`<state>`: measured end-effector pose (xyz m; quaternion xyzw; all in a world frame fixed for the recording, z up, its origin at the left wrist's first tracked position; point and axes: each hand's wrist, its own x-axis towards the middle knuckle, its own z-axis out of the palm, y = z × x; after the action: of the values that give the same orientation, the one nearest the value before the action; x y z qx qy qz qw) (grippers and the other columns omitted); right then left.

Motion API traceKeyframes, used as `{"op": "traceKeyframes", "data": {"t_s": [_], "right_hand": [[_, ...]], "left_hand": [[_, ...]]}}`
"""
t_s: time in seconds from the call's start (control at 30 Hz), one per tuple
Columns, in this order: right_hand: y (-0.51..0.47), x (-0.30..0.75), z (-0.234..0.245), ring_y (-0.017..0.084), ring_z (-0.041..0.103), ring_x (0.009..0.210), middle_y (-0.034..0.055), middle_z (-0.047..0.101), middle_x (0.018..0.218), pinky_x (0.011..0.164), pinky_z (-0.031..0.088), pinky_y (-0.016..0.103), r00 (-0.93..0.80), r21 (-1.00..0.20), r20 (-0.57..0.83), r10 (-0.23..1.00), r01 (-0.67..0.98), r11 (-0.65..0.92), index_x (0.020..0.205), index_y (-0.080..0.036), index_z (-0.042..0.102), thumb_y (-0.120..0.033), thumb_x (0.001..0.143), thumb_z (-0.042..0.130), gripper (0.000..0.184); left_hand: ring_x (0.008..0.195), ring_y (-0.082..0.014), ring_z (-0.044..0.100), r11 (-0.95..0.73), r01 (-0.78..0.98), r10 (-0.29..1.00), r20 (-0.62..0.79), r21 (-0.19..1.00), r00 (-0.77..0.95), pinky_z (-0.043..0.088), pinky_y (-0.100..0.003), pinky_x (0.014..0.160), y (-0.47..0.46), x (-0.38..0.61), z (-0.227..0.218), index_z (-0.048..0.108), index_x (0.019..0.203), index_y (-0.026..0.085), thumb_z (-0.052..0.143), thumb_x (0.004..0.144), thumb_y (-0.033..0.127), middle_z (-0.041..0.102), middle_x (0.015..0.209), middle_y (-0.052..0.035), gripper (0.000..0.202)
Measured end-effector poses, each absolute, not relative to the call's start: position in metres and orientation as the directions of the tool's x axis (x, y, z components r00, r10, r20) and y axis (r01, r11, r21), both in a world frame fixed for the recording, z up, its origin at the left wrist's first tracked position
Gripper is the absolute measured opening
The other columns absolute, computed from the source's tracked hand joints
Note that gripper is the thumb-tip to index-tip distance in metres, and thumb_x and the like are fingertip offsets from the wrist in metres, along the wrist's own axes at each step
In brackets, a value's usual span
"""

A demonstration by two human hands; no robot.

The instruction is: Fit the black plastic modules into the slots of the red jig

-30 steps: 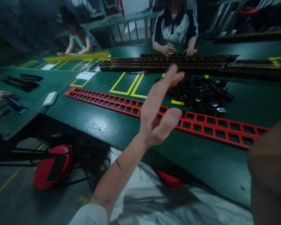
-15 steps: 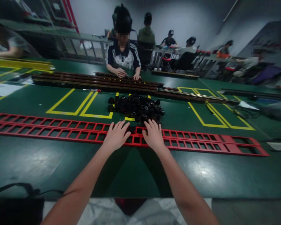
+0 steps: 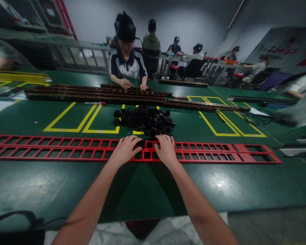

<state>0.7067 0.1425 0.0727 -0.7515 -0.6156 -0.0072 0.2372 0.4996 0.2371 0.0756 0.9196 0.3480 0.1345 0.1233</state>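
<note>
Both our left hand (image 3: 124,149) and our right hand (image 3: 166,149) are reaching palm-down over the red slotted frame (image 3: 241,148), which is lying lengthwise on the green table (image 3: 148,190). We are spacing thumb from fingers on each hand. A black block (image 3: 139,144) is sitting within the left thumb gap; we are not telling whether either hand is gripping anything. Beyond the frame, we are seeing piled black parts (image 3: 148,119).
</note>
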Motion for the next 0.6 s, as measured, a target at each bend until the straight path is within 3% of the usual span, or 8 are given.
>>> {"op": "traceKeyframes", "data": {"t_s": [0.27, 0.4, 0.6], "right_hand": [[0.155, 0.696, 0.101, 0.028, 0.058, 0.115, 0.0117, 0.064, 0.128, 0.096, 0.042, 0.043, 0.196, -0.222, 0.274, 0.942, 0.965, -0.136, 0.134, -0.021, 0.06, -0.028, 0.099, 0.049, 0.037], [0.173, 0.699, 0.098, 0.025, 0.062, 0.111, 0.012, 0.059, 0.135, 0.091, 0.044, 0.038, 0.134, -0.193, 0.181, 0.974, 0.976, -0.099, 0.136, -0.021, 0.06, -0.024, 0.102, 0.045, 0.037], [0.178, 0.71, 0.083, 0.024, 0.063, 0.109, 0.0121, 0.06, 0.129, 0.092, 0.044, 0.038, 0.106, -0.263, 0.214, 0.971, 0.964, -0.047, 0.129, -0.019, 0.063, -0.015, 0.102, 0.041, 0.036]], "left_hand": [[0.114, -0.03, 0.049, -0.742, 0.6, 0.667, 0.248, 0.299, 0.703, 0.045, -0.046, 0.092, 0.239, 0.498, 0.071, 0.065, 0.129, 0.023, 0.059, 0.096, 0.041, 0.059, 0.121, -0.0092, 0.039], [0.113, -0.0294, 0.049, -0.731, 0.604, 0.68, 0.256, 0.318, 0.688, 0.045, -0.047, 0.092, 0.241, 0.497, 0.068, 0.065, 0.129, 0.022, 0.059, 0.095, 0.042, 0.059, 0.12, -0.0092, 0.04], [0.113, -0.0289, 0.049, -0.741, 0.562, 0.664, 0.279, 0.368, 0.694, 0.046, -0.047, 0.095, 0.24, 0.495, 0.07, 0.065, 0.128, 0.02, 0.06, 0.094, 0.036, 0.06, 0.119, -0.0094, 0.037]]}}
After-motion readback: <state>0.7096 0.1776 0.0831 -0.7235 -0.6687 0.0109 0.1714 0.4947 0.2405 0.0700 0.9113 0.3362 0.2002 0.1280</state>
